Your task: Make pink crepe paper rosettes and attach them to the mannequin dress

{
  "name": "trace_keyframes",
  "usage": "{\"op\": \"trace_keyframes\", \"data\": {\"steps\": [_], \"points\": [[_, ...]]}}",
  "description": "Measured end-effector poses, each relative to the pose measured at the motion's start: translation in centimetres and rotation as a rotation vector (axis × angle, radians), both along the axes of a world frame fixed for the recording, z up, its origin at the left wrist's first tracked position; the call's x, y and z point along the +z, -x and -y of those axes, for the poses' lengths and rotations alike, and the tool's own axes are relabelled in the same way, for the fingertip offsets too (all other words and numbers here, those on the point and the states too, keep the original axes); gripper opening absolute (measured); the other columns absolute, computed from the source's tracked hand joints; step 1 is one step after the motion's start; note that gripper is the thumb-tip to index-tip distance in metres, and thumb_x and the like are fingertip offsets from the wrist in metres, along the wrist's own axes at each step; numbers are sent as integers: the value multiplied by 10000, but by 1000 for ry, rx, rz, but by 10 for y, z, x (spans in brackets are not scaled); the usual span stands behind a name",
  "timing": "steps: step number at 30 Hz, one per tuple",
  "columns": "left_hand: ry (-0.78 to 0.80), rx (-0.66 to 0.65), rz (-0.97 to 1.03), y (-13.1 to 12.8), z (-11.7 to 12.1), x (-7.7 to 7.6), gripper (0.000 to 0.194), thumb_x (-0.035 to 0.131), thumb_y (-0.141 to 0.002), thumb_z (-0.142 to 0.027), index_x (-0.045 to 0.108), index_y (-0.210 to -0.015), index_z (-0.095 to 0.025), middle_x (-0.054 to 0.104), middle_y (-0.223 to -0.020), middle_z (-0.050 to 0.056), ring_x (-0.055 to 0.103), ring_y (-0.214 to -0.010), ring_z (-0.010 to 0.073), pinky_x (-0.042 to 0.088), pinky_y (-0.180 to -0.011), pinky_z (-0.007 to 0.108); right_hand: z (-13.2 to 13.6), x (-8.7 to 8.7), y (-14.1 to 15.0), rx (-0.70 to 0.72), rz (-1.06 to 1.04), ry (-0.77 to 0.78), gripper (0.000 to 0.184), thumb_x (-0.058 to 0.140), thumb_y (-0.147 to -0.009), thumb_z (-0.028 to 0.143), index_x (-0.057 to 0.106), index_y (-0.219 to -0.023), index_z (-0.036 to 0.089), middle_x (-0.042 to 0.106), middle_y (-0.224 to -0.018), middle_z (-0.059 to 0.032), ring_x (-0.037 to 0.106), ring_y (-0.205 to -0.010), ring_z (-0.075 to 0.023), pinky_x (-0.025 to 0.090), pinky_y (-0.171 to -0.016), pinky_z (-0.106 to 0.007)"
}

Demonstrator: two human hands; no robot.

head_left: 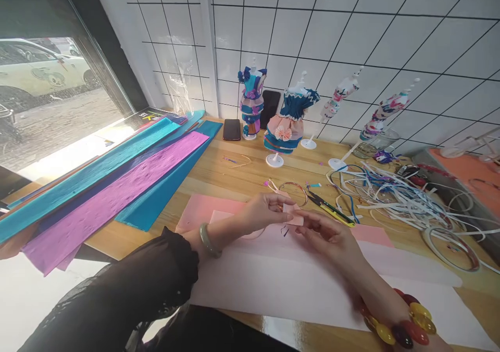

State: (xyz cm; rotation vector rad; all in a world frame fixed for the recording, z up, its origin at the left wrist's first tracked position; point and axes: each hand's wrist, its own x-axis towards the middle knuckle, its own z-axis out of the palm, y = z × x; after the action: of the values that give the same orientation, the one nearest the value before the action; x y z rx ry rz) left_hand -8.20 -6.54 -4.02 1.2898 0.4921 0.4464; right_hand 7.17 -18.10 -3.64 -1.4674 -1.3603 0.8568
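Note:
Between my two hands is a small piece of pale pink paper (296,220), held above the table. The fingers of my left hand (265,211) pinch its left side, below a bangle on that wrist. My right hand (328,237) grips its right edge between thumb and fingers; a bracelet of large coloured beads circles that wrist. Beneath both hands lies a wide pale pink sheet (265,279), with a deeper pink sheet (199,206) partly under it. Just behind my fingers sits a thin wire ring (295,188).
Yellow-and-black cutters (332,209) lie right of the ring. White strips (406,196) tangle at the right. Small dress forms, one in a blue and pink paper dress (287,123), stand at the wall beside a phone (232,129). Crepe paper, including a purple strip (128,190), covers the left.

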Motion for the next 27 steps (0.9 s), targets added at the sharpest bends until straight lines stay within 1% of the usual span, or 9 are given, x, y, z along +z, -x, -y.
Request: {"op": "trace_keyframes", "data": {"steps": [2,4,7,10,12,15,21,24,27], "points": [[53,2,20,0,-1,-1,456,736,-603,-302,612,-998,-112,459,-599,-56,419,-555,33,322,-552,190,0,1,1,9,27,-22,314,591,-780,324,624,-1082,241,582,-797,-25,567,-747,-148,511,-751,-329],[111,-2,49,-1,-2,-2,470,760,-570,-289,615,-983,-116,491,-624,-48,447,-573,37,353,-586,201,-1,0,1,9,66,-35,290,593,-778,323,642,-1054,248,612,-845,-34,576,-753,-153,515,-740,-325],[176,-47,83,-2,-3,-2,505,780,-538,-281,611,-984,-117,564,-720,-11,519,-637,64,392,-650,233,-2,-1,-1,-28,145,-87,206,586,-781,310,684,-952,253,659,-909,-52,603,-826,-185,512,-749,-335],[178,-74,83,-2,-3,-2,512,776,-549,-280,605,-1004,-117,579,-706,-6,528,-622,70,396,-647,241,-2,0,-3,-51,251,-171,151,579,-785,276,709,-859,259,691,-889,-53,622,-858,-204,507,-753,-338],[165,-71,68,-2,-3,-3,511,768,-565,-283,603,-1021,-121,574,-664,-15,519,-593,66,394,-630,239,-1,1,-4,-43,305,-217,152,577,-786,261,715,-850,265,702,-873,-48,633,-834,-199,511,-728,-325],[171,-77,63,-2,-2,-2,544,769,-564,-291,596,-1051,-125,587,-651,-12,534,-594,75,403,-635,247,0,2,-5,-34,330,-250,155,589,-780,252,716,-865,272,707,-874,-42,640,-825,-193,516,-709,-308],[191,-60,35,0,-2,4,550,778,-555,-270,598,-1055,-128,603,-657,-12,572,-614,86,427,-660,254,0,1,-5,-62,323,-219,142,616,-763,260,721,-857,280,708,-876,-32,641,-827,-185,519,-714,-292],[172,-39,43,0,-2,4,527,773,-563,-269,603,-1039,-121,575,-642,-26,582,-635,96,444,-669,265,-1,1,-5,-97,285,-181,126,632,-747,281,725,-830,270,710,-862,-37,642,-829,-191,521,-725,-298],[170,-46,67,0,-2,2,529,759,-586,-266,588,-1063,-118,583,-634,-28,598,-653,100,456,-701,273,-2,3,-2,-137,233,-148,120,638,-734,302,727,-795,250,712,-843,-46,645,-826,-197,522,-735,-308]]}}
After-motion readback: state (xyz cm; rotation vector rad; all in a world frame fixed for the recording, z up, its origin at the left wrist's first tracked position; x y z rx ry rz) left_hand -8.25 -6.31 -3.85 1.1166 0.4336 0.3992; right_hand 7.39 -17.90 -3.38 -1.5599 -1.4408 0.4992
